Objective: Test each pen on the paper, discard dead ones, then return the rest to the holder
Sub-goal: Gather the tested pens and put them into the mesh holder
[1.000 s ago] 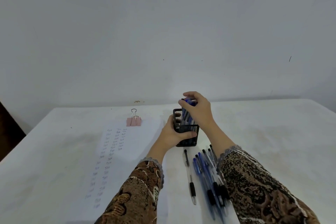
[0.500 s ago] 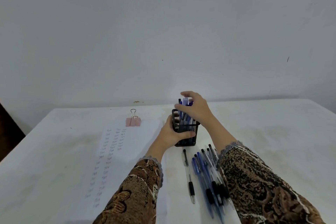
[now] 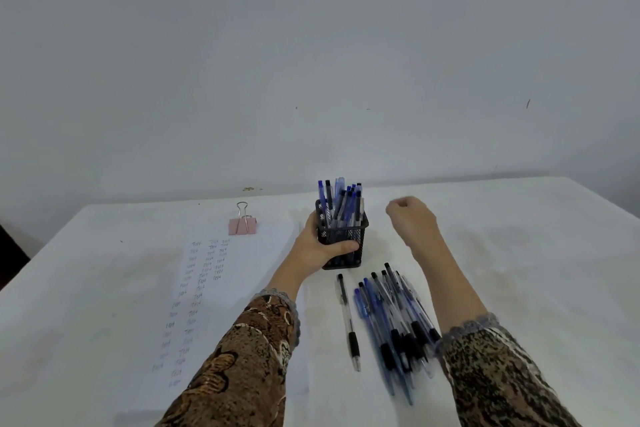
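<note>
I see the left hand [image 3: 317, 246] gripping the holder [image 3: 343, 236], centre frame. The right hand [image 3: 410, 218] hangs curled and empty to its right.

Holder [image 3: 343, 236]: black metal wire mesh, matt. Standing pens [image 3: 341, 201]: translucent plastic, blue caps. Loose pens [image 3: 394, 322] near table's front edge: clear glossy plastic, black rubbery-looking grips. Paper [image 3: 214, 288]: white, matt, smooth. Binder clip [image 3: 243, 224]: pink matt body, shiny metal wire handles. Table [image 3: 519, 253]: white cloth-like cover, matt, faintly stained. Sleeves [image 3: 249, 357]: patterned cloth, lace cuffs.
</note>
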Demonstrator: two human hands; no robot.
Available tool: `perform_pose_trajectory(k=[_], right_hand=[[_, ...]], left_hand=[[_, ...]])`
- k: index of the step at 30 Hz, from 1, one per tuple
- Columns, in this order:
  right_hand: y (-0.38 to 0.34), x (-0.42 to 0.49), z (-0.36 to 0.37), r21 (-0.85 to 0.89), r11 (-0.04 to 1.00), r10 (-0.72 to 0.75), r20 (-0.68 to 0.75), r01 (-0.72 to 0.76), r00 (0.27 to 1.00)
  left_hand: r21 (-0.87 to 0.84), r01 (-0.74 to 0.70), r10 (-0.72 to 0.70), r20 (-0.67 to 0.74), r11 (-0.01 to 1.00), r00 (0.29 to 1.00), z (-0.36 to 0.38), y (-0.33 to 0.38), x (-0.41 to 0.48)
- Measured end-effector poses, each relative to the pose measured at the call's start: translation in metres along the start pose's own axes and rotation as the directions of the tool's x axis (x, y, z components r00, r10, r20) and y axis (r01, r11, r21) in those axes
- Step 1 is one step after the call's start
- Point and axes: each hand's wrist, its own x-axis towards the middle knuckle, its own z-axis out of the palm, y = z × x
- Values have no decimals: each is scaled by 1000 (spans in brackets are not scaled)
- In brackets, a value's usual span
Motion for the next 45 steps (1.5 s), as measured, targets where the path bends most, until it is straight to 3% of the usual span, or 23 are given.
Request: perform_pose_trajectory(k=[1,3,5,10,14,24,37,45], right_hand=[[9,-2,-3,-186,981,63,50,-53,997],[27,-9,-7,-527,840,211,99,-129,973],[43,-20,-10,-660,725,328,80,-197,941],[60,-47,-7,-629,725,418,77,-281,905],[47,-71,11,-636,729,383,74,-252,921],[30,-90,48,-790,600,323,94,-127,942],[32,-86,60,-626,777,217,166,-67,962],[26,-81,60,-668,743,131,203,39,970]], left_hand=[[-10,-5,5,10,1000,1000,0,0,-1],[-34,-17,18,29,999,999,0,1,-4],[-45,-24,26,46,999,999,-1,3,-6],[-31,-19,21,64,999,998,-4,4,-7],[-17,-34,35,69,999,997,-4,2,-8],[-11,-27,28,57,1000,998,-4,1,-9],[-5,-39,39,49,999,998,-3,1,-9],[-19,-33,34,39,999,999,-2,2,-11]])
